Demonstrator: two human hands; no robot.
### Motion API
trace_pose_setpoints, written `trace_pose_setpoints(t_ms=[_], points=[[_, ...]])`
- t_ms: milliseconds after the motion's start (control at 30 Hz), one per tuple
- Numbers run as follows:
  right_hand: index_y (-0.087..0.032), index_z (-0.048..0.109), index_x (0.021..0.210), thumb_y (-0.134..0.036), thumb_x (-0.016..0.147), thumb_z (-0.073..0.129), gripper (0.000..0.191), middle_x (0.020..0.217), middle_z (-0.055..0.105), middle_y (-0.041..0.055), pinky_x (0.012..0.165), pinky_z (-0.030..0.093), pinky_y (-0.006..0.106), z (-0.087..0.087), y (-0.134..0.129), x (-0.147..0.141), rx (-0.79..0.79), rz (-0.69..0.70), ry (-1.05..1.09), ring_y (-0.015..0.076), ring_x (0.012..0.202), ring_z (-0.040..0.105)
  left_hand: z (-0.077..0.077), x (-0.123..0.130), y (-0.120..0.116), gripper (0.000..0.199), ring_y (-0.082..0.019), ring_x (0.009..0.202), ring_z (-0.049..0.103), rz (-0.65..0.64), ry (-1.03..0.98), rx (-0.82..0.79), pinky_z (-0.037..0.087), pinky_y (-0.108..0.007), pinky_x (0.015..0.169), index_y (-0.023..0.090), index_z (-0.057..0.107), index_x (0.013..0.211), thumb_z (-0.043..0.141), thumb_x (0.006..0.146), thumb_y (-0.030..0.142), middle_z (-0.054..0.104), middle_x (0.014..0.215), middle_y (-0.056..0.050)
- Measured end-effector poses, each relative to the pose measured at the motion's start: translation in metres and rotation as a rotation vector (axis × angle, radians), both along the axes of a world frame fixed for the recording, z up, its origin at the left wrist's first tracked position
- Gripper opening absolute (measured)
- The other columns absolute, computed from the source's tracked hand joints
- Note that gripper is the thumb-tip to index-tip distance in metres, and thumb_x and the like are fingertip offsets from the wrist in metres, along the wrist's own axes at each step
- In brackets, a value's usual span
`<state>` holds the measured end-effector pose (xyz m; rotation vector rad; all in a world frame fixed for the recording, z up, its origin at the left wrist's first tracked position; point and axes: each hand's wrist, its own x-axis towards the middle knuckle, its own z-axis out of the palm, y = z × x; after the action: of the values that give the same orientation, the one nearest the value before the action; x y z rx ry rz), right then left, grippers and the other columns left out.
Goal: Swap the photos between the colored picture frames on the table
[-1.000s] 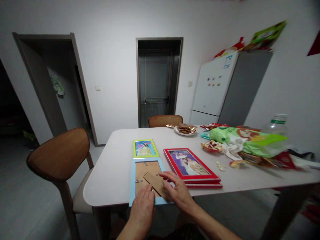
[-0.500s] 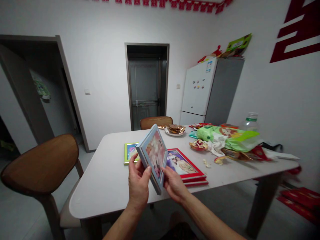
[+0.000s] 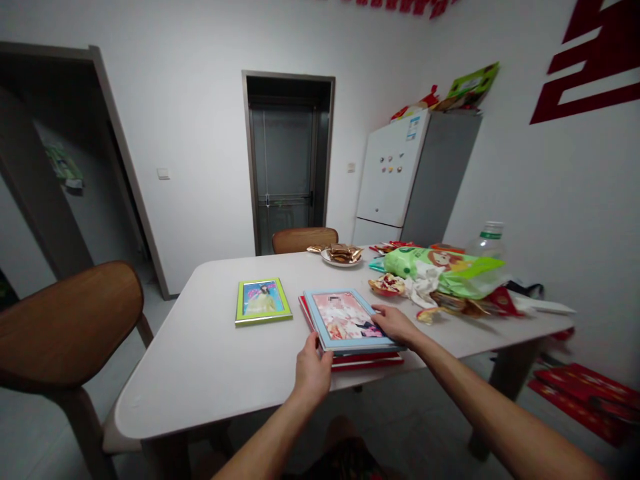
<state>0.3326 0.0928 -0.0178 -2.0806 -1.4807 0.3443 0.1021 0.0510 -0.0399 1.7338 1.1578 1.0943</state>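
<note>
A light-blue picture frame [image 3: 311, 313] lies face up on top of the red picture frames [image 3: 367, 361] near the table's front edge. My left hand [image 3: 314, 370] grips its lower left corner, with the thumb on the near edge. On the opposite side, my right hand [image 3: 395, 325] holds the right edge, its fingers on the rim. The stack beneath is mostly covered; only red edges show at the left and front. To the left, apart from both hands, a lime-green picture frame [image 3: 264, 301] with a figure in a pale dress lies flat.
On the white table [image 3: 200, 360] stand a plate of wrapped snacks [image 3: 342, 255], an opened pomegranate [image 3: 389, 285], a green package [image 3: 445, 267], crumpled tissue [image 3: 424, 283] and a clear plastic jar [image 3: 487, 243]. A wooden chair [image 3: 75, 320] is at the left, another chair [image 3: 305, 239] behind.
The light-blue frame, held tilted up in both hands before, has come down flat onto the red frames at the right. My hands moved right with it, uncovering the lime-green frame.
</note>
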Motion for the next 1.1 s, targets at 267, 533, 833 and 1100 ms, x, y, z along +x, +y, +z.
trace_pose_setpoints(t_ms=[267, 533, 833, 1100], points=[[-0.009, 0.050, 0.114, -0.022, 0.075, 0.042, 0.042, 0.115, 0.053, 0.0120, 0.092, 0.030, 0.029, 0.009, 0.003, -0.058, 0.238, 0.035, -0.250, 0.0204, 0.105, 0.047, -0.011, -0.046, 0.015, 0.048, -0.023, 0.109, 0.047, 0.071, 0.135, -0.006, 0.035, -0.035, 0.092, 0.009, 0.043, 0.115, 0.053, 0.068, 0.017, 0.050, 0.119, -0.016], [-0.015, 0.051, 0.110, -0.021, 0.073, 0.042, 0.038, 0.114, 0.052, 0.0100, 0.087, 0.032, 0.030, -0.009, 0.044, -0.225, 0.180, 0.622, -0.381, 0.0192, 0.106, 0.043, -0.009, -0.107, 0.028, 0.043, -0.021, 0.108, 0.047, 0.188, 0.233, 0.063, 0.032, -0.035, 0.094, 0.010, 0.046, 0.110, 0.052, 0.068, 0.017, 0.053, 0.115, -0.013], [-0.017, 0.053, 0.107, -0.014, 0.069, 0.043, 0.039, 0.109, 0.053, 0.0095, 0.085, 0.031, 0.037, -0.034, 0.054, -0.238, 0.129, 0.582, -0.358, 0.0222, 0.102, 0.043, -0.017, -0.135, 0.019, 0.045, -0.021, 0.117, 0.037, 0.217, 0.443, 0.191, 0.028, -0.035, 0.099, 0.007, 0.044, 0.114, 0.049, 0.070, 0.018, 0.044, 0.124, -0.015], [-0.016, 0.053, 0.110, -0.011, 0.067, 0.033, 0.047, 0.095, 0.062, 0.0059, 0.082, 0.041, 0.031, -0.031, -0.045, -0.209, 0.247, 0.680, 0.423, 0.0148, 0.087, 0.055, -0.026, -0.118, -0.024, 0.060, -0.028, 0.122, 0.028, 0.019, 0.810, 0.327, 0.016, -0.049, 0.101, 0.011, 0.039, 0.119, 0.059, 0.065, 0.027, 0.038, 0.129, -0.015]])
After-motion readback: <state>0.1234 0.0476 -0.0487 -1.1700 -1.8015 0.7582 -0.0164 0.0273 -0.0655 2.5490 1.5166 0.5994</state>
